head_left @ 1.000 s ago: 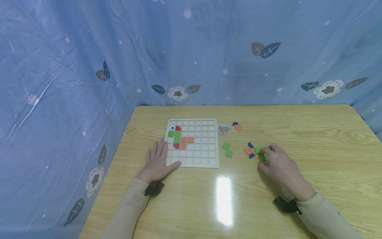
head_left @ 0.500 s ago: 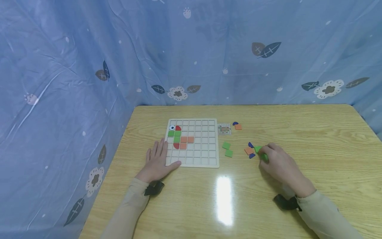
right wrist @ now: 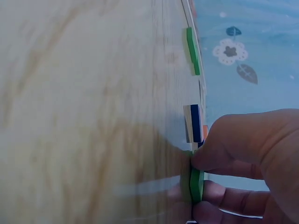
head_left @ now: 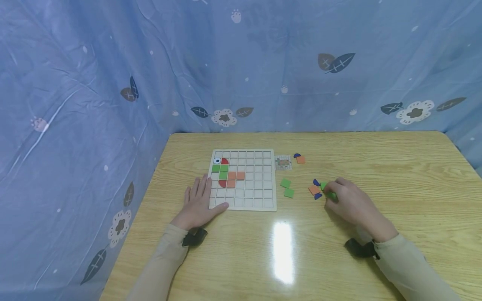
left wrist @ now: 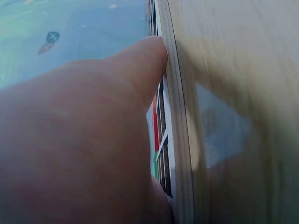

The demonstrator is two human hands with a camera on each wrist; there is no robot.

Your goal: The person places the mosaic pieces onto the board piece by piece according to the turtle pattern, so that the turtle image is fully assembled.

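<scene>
My left hand (head_left: 197, 207) lies with straight fingers at the lower left of a white grid board (head_left: 260, 190). Its thumb rests on the board's near edge, also seen in the left wrist view. Red, green and orange tiles and an eye tile (head_left: 217, 161) fill some cells on the board's left. To the right, my right hand (head_left: 352, 205) pinches a green square tile (right wrist: 197, 186) between thumb and fingers, low at the tabletop. Another green tile, partly covered by the fingers, lies by an orange tile (head_left: 314, 190) and dark blue half-round tiles (head_left: 318, 196).
Two green tiles (head_left: 288, 193) lie between the board and the right hand. A small picture card (head_left: 283, 162) touches the board's right side. Farther back are an orange tile (head_left: 300, 160) and a blue half-round tile (head_left: 297, 155). A blue curtain (head_left: 263, 83) borders the wooden table (head_left: 414, 188).
My right hand has shifted slightly away from me, with the green tile at its fingertips, and covers more of the other green tile. The left hand and board have stayed still.
</scene>
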